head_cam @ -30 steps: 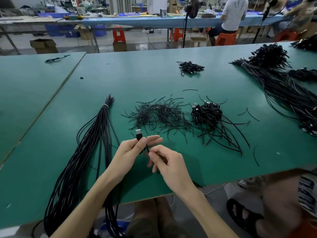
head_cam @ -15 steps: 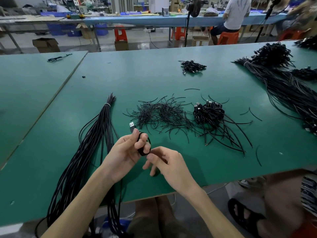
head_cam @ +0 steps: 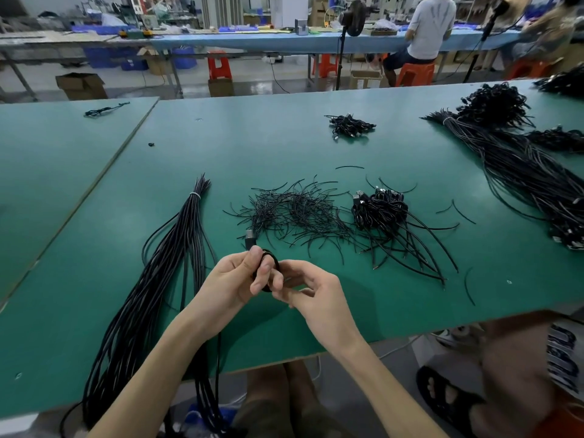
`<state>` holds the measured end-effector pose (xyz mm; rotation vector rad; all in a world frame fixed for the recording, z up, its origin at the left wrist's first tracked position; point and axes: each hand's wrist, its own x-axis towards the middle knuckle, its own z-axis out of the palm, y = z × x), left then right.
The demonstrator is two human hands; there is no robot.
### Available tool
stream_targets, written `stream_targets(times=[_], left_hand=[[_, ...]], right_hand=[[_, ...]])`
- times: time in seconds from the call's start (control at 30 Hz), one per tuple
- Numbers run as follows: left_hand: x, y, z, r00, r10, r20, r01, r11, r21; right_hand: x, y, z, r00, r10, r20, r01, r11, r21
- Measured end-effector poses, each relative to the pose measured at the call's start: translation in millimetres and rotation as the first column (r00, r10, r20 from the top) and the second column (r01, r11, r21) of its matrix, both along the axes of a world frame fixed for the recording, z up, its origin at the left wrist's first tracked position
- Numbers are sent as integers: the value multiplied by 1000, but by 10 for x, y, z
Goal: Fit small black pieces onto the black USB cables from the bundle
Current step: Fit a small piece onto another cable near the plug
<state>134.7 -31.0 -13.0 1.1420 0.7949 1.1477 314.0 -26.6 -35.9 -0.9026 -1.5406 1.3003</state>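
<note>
My left hand (head_cam: 235,281) pinches a black USB cable (head_cam: 250,240) just below its plug, which points up and away from me. The cable loops in a small coil between both hands. My right hand (head_cam: 311,294) holds the coil's other side with fingertips curled; what lies inside them is hidden. A long tied bundle of black cables (head_cam: 164,279) lies to the left and hangs over the table's front edge. A scatter of thin short black pieces (head_cam: 294,213) lies beyond my hands. Right of it sits a heap of coiled cables (head_cam: 380,210).
The green table (head_cam: 284,147) carries another small heap of cables (head_cam: 349,126) further back and a big mass of black cables (head_cam: 521,165) at the right. A second green table (head_cam: 57,147) adjoins on the left. Someone's sandalled foot (head_cam: 442,396) is at lower right.
The cable has gone from straight between my hands to wound into a small coil. Both hands stayed above the table's front part, with the plug tilting left.
</note>
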Motion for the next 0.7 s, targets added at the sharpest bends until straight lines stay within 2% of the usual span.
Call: stream_targets(times=[0.3, 0.47, 0.63, 0.7], left_hand=[[9, -5, -46, 994, 85, -61, -82, 995, 62], [-1, 13, -92, 948, 220, -229, -189, 970, 151], [-10, 3, -106, 923, 227, -311, -188, 971, 149], [-6, 7, -109, 934, 217, -283, -190, 975, 119]], right_hand=[[-24, -31, -13, 984, -138, 115, 121, 983, 141], [-24, -7, -40, 982, -145, 120, 134, 987, 92], [-27, -11, -49, 975, -174, 135, 165, 983, 79], [-31, -19, -45, 970, -172, 170, 154, 981, 115]])
